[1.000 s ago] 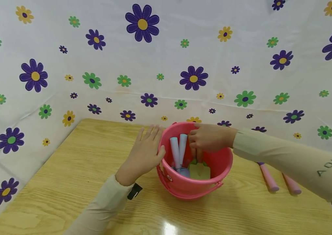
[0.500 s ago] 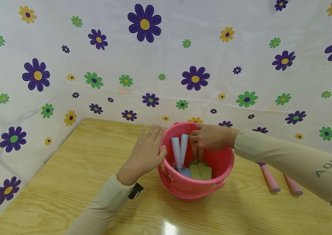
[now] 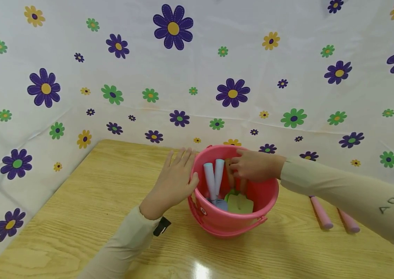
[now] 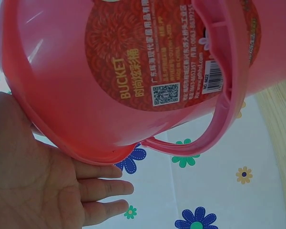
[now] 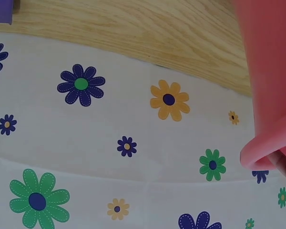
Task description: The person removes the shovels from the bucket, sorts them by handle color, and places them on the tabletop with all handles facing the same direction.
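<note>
A pink bucket stands on the wooden table with several toy sand tools inside. My left hand lies with straight fingers against its left rim; the left wrist view shows the palm beside the rim. My right hand reaches in over the back right rim, fingers loosely bent beside a brown-orange handle. A second brown-orange handle stands below that hand, above a pale yellow shovel blade. A green tool head shows behind the blade. Two lavender handles lean at the bucket's left.
Two tools with pink handles lie on the table at the right, partly under the right forearm. A purple piece shows in the right wrist view. A flowered white sheet covers the walls behind and at the left.
My right hand has shifted slightly right from the brown-orange handles, which now stand farther apart. The yellow blade has tilted a little to the right. My left hand stays at the rim.
</note>
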The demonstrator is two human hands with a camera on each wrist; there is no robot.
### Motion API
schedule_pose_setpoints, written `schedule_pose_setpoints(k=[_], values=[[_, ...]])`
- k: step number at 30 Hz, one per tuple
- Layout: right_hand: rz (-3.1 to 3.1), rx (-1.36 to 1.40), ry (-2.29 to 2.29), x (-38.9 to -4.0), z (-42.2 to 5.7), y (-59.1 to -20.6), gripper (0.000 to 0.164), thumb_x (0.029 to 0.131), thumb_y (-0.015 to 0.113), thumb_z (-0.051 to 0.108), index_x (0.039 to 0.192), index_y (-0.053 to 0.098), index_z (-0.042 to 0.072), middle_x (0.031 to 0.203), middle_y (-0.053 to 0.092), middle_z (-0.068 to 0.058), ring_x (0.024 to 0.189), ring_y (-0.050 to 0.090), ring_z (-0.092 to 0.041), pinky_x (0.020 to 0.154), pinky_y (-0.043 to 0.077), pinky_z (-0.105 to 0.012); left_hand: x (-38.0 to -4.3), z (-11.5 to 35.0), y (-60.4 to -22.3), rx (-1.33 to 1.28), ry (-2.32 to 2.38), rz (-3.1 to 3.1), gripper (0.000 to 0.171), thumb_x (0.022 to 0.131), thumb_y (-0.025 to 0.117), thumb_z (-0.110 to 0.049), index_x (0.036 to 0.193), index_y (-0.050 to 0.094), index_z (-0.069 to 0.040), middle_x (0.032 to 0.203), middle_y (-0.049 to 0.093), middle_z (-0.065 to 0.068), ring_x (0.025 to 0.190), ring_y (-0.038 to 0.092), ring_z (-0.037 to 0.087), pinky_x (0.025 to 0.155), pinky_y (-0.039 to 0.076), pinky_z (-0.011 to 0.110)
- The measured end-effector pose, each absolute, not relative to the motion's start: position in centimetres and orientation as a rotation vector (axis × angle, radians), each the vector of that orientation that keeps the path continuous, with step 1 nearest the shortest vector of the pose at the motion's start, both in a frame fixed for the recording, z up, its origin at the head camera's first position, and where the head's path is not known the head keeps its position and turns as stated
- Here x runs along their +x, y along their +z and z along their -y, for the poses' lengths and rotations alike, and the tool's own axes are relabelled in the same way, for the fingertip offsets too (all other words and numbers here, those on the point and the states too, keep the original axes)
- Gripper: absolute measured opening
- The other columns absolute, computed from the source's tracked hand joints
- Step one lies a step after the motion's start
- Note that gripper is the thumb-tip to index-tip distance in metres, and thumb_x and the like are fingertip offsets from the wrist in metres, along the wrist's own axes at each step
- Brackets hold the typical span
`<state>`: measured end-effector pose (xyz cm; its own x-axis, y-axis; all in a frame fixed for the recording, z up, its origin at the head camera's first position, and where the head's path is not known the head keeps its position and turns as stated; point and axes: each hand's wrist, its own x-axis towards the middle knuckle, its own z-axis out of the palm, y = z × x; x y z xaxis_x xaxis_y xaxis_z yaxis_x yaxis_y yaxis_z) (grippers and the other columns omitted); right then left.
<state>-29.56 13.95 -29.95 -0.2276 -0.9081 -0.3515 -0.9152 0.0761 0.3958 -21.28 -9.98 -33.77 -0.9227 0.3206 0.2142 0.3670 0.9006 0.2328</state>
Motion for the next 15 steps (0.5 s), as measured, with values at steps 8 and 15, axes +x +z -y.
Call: schedule_pose_setpoints(k=[8, 15], values=[[-2.272, -1.943, 0.838, -29.48, -14.25, -30.58, 0.032, 0.078, 0.071, 0.044, 0.107, 0.071, 0.031, 0.102, 0.069, 0.002, 0.095, 0.059, -0.015, 0.089, 0.048, -0.041, -21.25, 10.00, -33.76, -0.531, -0.372, 2.884, 0.059, 0.093, 0.040, -0.029, 0.146, 0.030, -0.004, 0.152, 0.032, 0.015, 0.144, 0.022, 0.033, 0.117, 0.012, 0.055], [-2.225, -1.997, 0.917, -29.30, -14.46, -30.64, 0.025, 0.078, 0.072, 0.039, 0.103, 0.072, 0.037, 0.098, 0.069, 0.003, 0.092, 0.058, -0.014, 0.085, 0.050, -0.037, -21.22, 10.03, -33.75, -0.525, -0.397, 2.884, 0.059, 0.093, 0.041, -0.028, 0.146, 0.030, -0.004, 0.152, 0.031, 0.015, 0.144, 0.021, 0.033, 0.118, 0.010, 0.054]])
